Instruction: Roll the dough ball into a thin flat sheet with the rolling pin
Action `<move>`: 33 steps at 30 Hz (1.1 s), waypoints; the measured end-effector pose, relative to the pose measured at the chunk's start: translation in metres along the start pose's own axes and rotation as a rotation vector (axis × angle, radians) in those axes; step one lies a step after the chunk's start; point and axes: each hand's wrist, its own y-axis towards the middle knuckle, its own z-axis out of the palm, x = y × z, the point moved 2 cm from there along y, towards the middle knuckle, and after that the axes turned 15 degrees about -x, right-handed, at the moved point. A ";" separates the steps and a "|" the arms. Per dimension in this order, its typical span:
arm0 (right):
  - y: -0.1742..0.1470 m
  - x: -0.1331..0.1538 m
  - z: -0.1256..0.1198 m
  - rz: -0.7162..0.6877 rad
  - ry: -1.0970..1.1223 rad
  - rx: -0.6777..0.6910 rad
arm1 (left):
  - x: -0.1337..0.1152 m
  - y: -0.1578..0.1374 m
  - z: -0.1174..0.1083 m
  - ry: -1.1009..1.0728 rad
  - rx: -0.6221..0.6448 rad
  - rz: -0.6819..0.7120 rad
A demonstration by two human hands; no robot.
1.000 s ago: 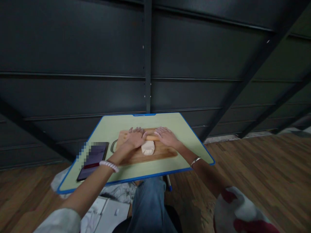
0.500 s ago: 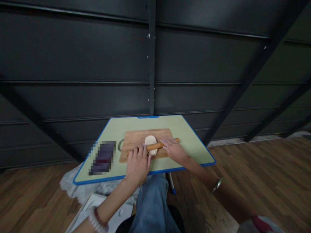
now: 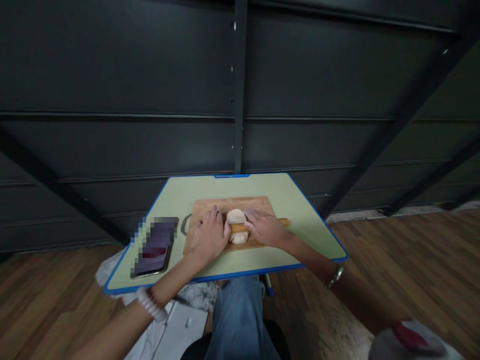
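A wooden rolling pin (image 3: 238, 228) lies across a piece of pale dough (image 3: 237, 216) on a wooden cutting board (image 3: 258, 201). Dough shows in front of and behind the pin. My left hand (image 3: 210, 231) is over the pin's left part and covers that end, thumb beside the dough. On the other side, my right hand (image 3: 264, 227) presses on the pin with its fingers reaching forward next to the dough. The pin's right tip sticks out beyond that hand. Both palms bear on the pin, and their undersides are hidden.
The board lies on a small pale green table (image 3: 225, 187) with a blue edge. A phone (image 3: 155, 247), partly pixelated, lies at the left, near the board's metal handle (image 3: 184, 224). A dark panelled wall (image 3: 168, 145) stands behind. My knee (image 3: 238, 310) is below the front edge.
Both hands have slid forward over the rolling pin, their fingers now farther past it. The pin lies more level across the dough. The view has tilted down slightly.
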 end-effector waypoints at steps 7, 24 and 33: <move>0.038 -0.006 0.023 -0.064 -0.076 -0.040 | 0.019 0.029 0.041 -0.066 0.107 -0.044; 0.089 -0.041 0.063 0.202 0.012 0.164 | 0.037 0.098 0.074 -0.034 0.397 -0.102; 0.049 -0.002 0.033 0.290 -0.151 -0.006 | 0.033 0.067 0.057 -0.020 0.326 -0.035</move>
